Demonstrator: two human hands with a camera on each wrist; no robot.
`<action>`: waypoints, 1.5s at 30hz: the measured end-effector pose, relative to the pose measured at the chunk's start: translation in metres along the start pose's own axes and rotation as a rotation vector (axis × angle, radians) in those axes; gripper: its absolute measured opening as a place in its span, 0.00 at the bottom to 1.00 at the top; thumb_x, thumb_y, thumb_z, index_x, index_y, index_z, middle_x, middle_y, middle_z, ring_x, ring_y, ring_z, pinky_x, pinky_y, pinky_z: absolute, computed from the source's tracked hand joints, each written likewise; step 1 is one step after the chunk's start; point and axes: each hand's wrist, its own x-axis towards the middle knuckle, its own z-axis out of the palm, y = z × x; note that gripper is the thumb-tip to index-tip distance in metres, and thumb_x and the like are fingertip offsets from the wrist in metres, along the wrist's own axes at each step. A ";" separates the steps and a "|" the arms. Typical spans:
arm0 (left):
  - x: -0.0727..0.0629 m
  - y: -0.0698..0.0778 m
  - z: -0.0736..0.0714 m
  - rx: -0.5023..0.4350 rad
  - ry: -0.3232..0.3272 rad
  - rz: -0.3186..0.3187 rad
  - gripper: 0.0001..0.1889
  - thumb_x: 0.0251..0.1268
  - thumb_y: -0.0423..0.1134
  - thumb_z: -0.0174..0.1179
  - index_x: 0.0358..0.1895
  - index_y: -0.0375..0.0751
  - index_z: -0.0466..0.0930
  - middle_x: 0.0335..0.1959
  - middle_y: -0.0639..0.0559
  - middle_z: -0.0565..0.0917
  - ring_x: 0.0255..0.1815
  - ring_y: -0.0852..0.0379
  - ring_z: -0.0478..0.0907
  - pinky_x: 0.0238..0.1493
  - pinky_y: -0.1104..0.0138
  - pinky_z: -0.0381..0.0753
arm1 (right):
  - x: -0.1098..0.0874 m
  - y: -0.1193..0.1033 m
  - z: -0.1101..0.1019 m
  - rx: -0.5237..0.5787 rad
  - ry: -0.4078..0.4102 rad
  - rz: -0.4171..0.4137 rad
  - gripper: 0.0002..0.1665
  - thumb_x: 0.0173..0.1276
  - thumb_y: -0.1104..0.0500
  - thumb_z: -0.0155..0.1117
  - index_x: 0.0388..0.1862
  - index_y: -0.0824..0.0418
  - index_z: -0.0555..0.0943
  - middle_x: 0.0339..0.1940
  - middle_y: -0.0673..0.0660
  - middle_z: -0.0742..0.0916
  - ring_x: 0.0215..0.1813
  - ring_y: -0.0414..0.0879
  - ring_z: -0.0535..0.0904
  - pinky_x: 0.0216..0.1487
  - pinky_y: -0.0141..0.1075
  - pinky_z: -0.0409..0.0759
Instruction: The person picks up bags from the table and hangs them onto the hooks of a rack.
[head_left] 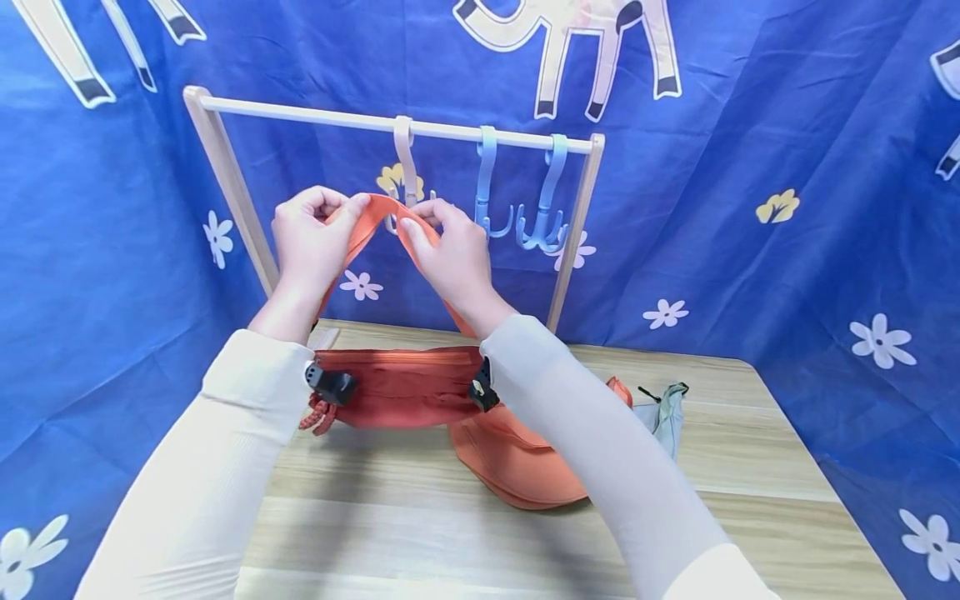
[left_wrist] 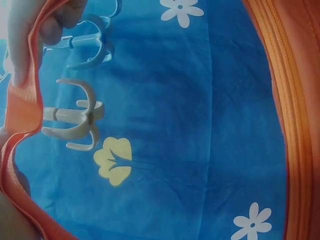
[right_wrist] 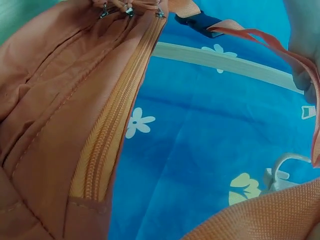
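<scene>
A red-orange waist bag (head_left: 405, 392) hangs by its orange strap (head_left: 384, 205) between my two hands. My left hand (head_left: 311, 237) pinches the strap left of its top bend, and my right hand (head_left: 457, 254) pinches it on the right side. The bag's zipper (right_wrist: 102, 150) runs along its top edge, with a black buckle (right_wrist: 202, 22) on the strap beyond it. Right behind the raised strap is a white multi-prong hook (head_left: 405, 158), partly covered by the strap and my right fingers. The same white hook (left_wrist: 75, 117) shows beside the strap in the left wrist view.
A wooden rack bar (head_left: 315, 114) carries the white hook and two blue hooks (head_left: 486, 175). On the wooden table (head_left: 360, 533) lie an orange cap (head_left: 517, 479) and a grey-green pouch (head_left: 667, 421), partly behind my right sleeve. Blue patterned cloth (head_left: 720, 275) surrounds the table.
</scene>
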 end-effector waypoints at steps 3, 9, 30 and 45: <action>0.002 0.002 0.002 -0.031 0.035 0.009 0.19 0.56 0.53 0.67 0.31 0.38 0.84 0.22 0.54 0.77 0.25 0.61 0.70 0.27 0.72 0.68 | 0.004 -0.002 0.001 0.001 0.014 0.006 0.12 0.67 0.53 0.64 0.46 0.56 0.83 0.38 0.49 0.84 0.46 0.40 0.78 0.40 0.27 0.74; 0.007 0.004 0.004 -0.037 0.090 0.004 0.19 0.57 0.53 0.66 0.34 0.37 0.84 0.24 0.54 0.77 0.28 0.62 0.72 0.31 0.74 0.71 | 0.009 -0.005 0.004 -0.016 0.015 0.033 0.12 0.68 0.52 0.63 0.47 0.55 0.82 0.38 0.49 0.84 0.40 0.39 0.77 0.39 0.27 0.74; 0.011 -0.008 0.015 0.081 0.056 -0.043 0.24 0.54 0.58 0.66 0.35 0.36 0.85 0.24 0.52 0.78 0.27 0.63 0.71 0.30 0.71 0.65 | 0.009 0.001 0.013 -0.104 0.010 0.228 0.12 0.68 0.47 0.61 0.47 0.48 0.82 0.40 0.44 0.84 0.42 0.38 0.78 0.43 0.34 0.74; 0.007 -0.016 0.014 0.138 -0.022 -0.112 0.24 0.54 0.59 0.66 0.36 0.38 0.85 0.28 0.51 0.80 0.29 0.62 0.70 0.31 0.70 0.66 | 0.000 0.009 0.020 -0.080 -0.013 0.297 0.11 0.68 0.47 0.61 0.46 0.47 0.81 0.35 0.42 0.84 0.36 0.38 0.77 0.40 0.34 0.74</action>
